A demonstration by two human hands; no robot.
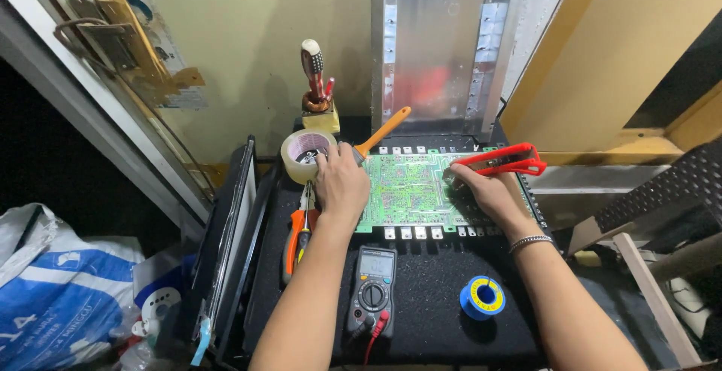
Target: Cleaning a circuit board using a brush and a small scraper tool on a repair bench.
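A green circuit board (410, 190) lies flat on a black mat (429, 288). My left hand (341, 183) rests on the board's left edge, fingers closed around the lower end of an orange-handled brush (385, 130) that slants up to the right. My right hand (481, 189) sits on the board's right side and grips a red-handled plier-like tool (505, 160), its tip pointing left onto the board.
A tape roll (305, 153) sits left of the board, with orange-handled pliers (298, 232) below it. A multimeter (373, 284) and a blue solder spool (482, 297) lie near me. A screwdriver stand (317, 89), metal panel (440, 47) and wooden boards (639, 55) line the back.
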